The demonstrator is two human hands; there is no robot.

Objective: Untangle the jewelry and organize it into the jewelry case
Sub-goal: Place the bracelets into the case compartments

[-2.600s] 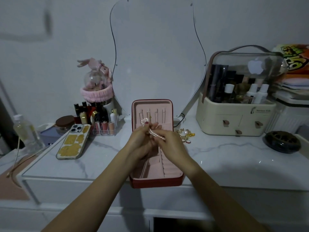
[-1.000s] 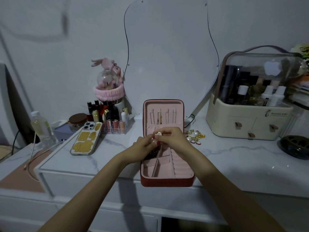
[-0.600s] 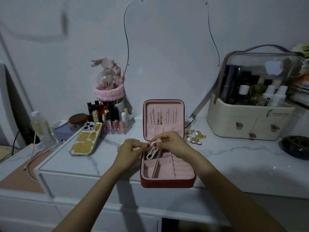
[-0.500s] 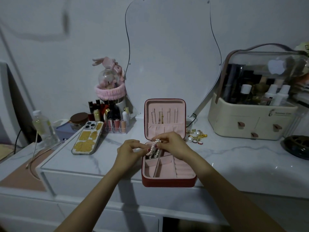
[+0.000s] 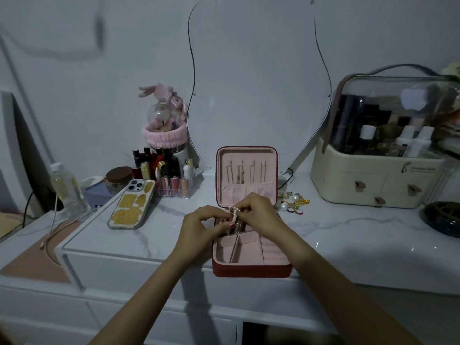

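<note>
While a white pearl bead strand (image 5: 234,214) is pinched by the fingers of both left hand (image 5: 200,224) and right hand (image 5: 258,212) above the open pink-lined red jewelry case (image 5: 251,269), stowage is judged incomplete: gold and pearl pieces (image 5: 293,200) remain on the white marble table (image 5: 348,227) at two o'clock of the case.

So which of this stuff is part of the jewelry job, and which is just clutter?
In the job: pearl strand, pinched by left hand and right hand; open jewelry case; loose jewelry pile.

Lying about: phone, lipstick rack, cosmetics box, bottle.
</note>
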